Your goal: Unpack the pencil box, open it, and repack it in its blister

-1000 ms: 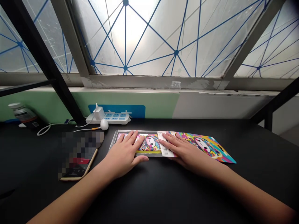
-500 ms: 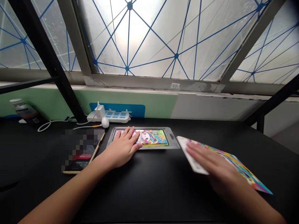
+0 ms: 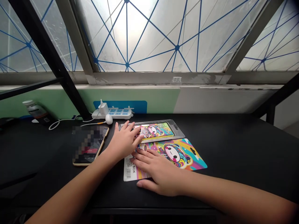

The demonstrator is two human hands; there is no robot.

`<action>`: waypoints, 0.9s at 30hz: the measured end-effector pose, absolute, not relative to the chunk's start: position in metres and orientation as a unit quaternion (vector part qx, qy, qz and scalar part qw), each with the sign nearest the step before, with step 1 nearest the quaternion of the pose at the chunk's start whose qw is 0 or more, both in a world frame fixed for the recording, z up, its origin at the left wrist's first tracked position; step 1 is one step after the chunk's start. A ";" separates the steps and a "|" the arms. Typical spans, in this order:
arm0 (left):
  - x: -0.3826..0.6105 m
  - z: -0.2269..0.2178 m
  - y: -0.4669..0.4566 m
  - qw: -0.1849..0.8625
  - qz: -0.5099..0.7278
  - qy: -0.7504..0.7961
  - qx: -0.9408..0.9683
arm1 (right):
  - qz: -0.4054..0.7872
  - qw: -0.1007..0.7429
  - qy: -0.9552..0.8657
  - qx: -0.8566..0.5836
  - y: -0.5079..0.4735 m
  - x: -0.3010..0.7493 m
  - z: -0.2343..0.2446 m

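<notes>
The right hand (image 3: 161, 172) lies nearest, palm down and opened flat, its fingers stretched out over a printed card (image 3: 174, 154) and its thumb just past the card's near edge; it rests on the card without closing round it. That card lies on the black table (image 3: 238, 149), a colourful cartoon character across its face, a white strip with a barcode (image 3: 128, 173) at the left end and a dark hanging slot (image 3: 192, 151) at the right. Just beyond it is a clear plastic shell (image 3: 179, 132) holding a bright pack (image 3: 156, 130) with a similar character (whether shell and card overlap or only meet, I cannot tell). The left hand (image 3: 122, 141) is open too, fingers spread over the shell's left end and thumb pointing toward the card; it seems to steady the shell rather than grip it. Left of that hand, a phone (image 3: 92, 147) in a pale-edged case lies face up, its screen partly pixelated. Farther back are a small white ball-shaped piece (image 3: 108, 119) on a cable, a white power strip (image 3: 120, 114) with an adapter (image 3: 103, 109) plugged in, and a tilted bottle (image 3: 35, 109) at far left. Behind stand a green wall panel (image 3: 162, 99) and a window (image 3: 151, 34) crossed by blue lines.
</notes>
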State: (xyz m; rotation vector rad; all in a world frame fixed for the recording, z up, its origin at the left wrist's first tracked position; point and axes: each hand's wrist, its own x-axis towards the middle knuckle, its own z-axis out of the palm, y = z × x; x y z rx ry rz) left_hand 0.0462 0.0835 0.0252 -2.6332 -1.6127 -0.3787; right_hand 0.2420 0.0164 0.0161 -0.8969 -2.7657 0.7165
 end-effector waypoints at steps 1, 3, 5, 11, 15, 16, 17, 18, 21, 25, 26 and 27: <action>0.045 0.024 0.086 0.014 -0.114 -0.519 -0.847 | 0.241 0.071 -0.918 -0.306 0.016 0.243 0.015; 0.045 0.023 0.088 0.013 -0.103 -0.516 -0.850 | 0.236 0.077 -0.916 -0.314 0.014 0.242 0.014; 0.050 0.023 0.088 0.016 -0.099 -0.513 -0.853 | 0.222 0.093 -0.920 -0.310 0.013 0.240 0.014; 0.064 0.022 0.084 0.018 -0.091 -0.499 -0.862 | 0.190 0.126 -0.930 -0.289 0.025 0.235 0.011; 0.063 0.020 0.087 0.019 -0.091 -0.497 -0.863 | 0.143 0.143 -0.939 -0.278 0.031 0.233 0.006; 0.063 0.020 0.088 0.018 -0.091 -0.497 -0.863 | 0.126 0.149 -0.942 -0.274 0.031 0.232 0.005; 0.063 0.021 0.088 0.017 -0.092 -0.496 -0.863 | 0.110 0.153 -0.944 -0.270 0.032 0.231 0.004; 0.062 0.021 0.088 0.016 -0.092 -0.495 -0.864 | 0.094 0.155 -0.947 -0.266 0.032 0.230 0.003; 0.060 0.022 0.089 0.006 -0.091 -0.492 -0.866 | 0.047 0.147 -0.957 -0.247 0.035 0.226 0.002; 0.051 0.025 0.091 -0.018 -0.085 -0.488 -0.868 | -0.018 0.138 -0.964 -0.228 0.041 0.215 0.000; 0.048 0.025 0.092 -0.024 -0.085 -0.488 -0.868 | -0.036 0.142 -0.964 -0.223 0.042 0.212 0.000; 0.045 0.025 0.093 -0.029 -0.086 -0.489 -0.868 | -0.052 0.149 -0.964 -0.214 0.044 0.209 0.000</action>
